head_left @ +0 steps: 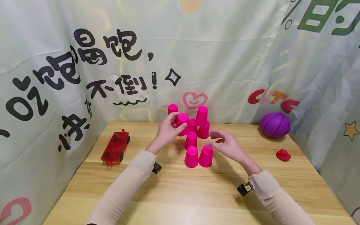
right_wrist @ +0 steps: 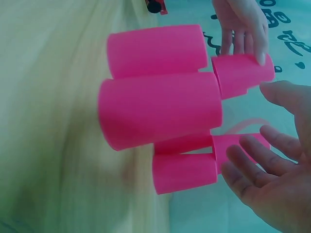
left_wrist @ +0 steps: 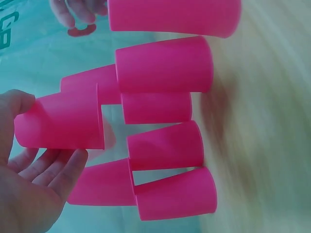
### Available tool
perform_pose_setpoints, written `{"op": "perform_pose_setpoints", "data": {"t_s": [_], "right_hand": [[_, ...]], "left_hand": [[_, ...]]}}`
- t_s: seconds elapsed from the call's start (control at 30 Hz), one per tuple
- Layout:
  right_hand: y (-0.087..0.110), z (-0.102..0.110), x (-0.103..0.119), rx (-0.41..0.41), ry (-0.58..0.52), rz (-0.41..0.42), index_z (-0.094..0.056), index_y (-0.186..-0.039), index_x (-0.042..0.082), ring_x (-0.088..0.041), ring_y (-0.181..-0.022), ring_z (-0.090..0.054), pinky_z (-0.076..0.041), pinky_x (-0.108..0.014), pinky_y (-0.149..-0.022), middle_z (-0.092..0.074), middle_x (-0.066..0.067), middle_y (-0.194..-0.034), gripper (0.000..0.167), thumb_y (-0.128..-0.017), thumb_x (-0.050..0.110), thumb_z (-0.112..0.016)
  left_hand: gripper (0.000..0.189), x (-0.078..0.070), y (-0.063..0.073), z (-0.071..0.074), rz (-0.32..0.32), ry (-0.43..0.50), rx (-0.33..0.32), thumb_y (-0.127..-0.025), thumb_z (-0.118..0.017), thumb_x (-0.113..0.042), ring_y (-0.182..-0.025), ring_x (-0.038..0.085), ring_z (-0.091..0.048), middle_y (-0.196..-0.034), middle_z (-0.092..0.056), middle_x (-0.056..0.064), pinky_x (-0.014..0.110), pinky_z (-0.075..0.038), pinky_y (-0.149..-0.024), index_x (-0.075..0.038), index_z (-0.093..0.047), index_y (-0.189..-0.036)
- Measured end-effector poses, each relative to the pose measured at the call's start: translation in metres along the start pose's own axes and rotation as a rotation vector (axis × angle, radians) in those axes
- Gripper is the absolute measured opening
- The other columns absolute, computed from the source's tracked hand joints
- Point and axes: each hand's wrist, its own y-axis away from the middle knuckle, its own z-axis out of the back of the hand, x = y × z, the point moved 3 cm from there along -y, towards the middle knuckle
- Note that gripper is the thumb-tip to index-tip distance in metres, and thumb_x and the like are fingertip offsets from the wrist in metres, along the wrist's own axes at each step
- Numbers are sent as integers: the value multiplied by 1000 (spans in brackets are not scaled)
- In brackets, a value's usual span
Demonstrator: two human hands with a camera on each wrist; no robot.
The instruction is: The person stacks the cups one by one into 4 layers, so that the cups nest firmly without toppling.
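Note:
In the head view my left hand (head_left: 167, 129) holds a pink plastic cup (head_left: 183, 122), mouth down, raised above the table. The left wrist view has the thumb on one side of this cup (left_wrist: 60, 121) and the fingers along the other. My right hand (head_left: 227, 144) hovers with spread fingers to the right of the cups, holding nothing. Two upside-down cups stand side by side in front, a left one (head_left: 191, 157) and a right one (head_left: 206, 157). Behind them is a middle cup (head_left: 191, 141). At the back right, an upper cup (head_left: 201, 116) sits on a lower cup (head_left: 204, 131).
A red toy cart (head_left: 116, 147) lies on the wooden table (head_left: 180, 200) at the left. A purple ball (head_left: 275, 125) and a small red hat-shaped piece (head_left: 283, 155) are at the right. Another raised cup (head_left: 172, 108) stands behind my left hand. Printed cloth hangs around the table.

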Motion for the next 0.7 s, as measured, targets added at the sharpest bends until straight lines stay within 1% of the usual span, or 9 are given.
{"op": "perform_pose_setpoints", "data": {"t_s": [0.07,0.23,0.3,0.5,0.7], "right_hand": [[5,-3,-2,7,5,0,-64,-140,9,-35,-117,-69,-57,-58,-101,-72,-15,-131,51,-94,26,-81],[15,-9,-9,38,0,-6,-63,-140,6,-36,-118,-69,-57,-59,-101,-71,-18,-132,53,-94,26,-81],[18,-10,-11,45,-15,-8,-63,-140,4,-36,-118,-68,-57,-59,-101,-70,-19,-132,54,-94,25,-81],[24,-15,-17,50,-19,-16,-64,-139,4,-30,-116,-68,-59,-54,-99,-71,-16,-132,54,-93,26,-82],[28,-20,-21,47,-32,-12,-64,-137,0,-29,-112,-69,-59,-57,-97,-73,-14,-129,55,-91,21,-84]], "left_hand": [[51,-1,-5,-2,-3,-23,-17,-92,-83,-22,-108,27,-70,-118,-72,11,42,-63,-93,-10,-61,-136],[51,-1,-14,-9,4,-69,-53,-92,-83,-24,-105,28,-70,-117,-73,12,43,-63,-93,-8,-62,-136],[52,-1,-18,-12,14,-86,-58,-92,-83,-25,-104,28,-69,-117,-73,12,43,-63,-92,-8,-62,-136],[55,2,-28,-21,45,-155,-74,-92,-82,-30,-103,27,-68,-118,-73,10,42,-61,-90,-10,-61,-139],[57,6,-35,-29,84,-159,-67,-93,-80,-31,-107,27,-69,-123,-72,10,43,-63,-92,-11,-60,-142]]}}
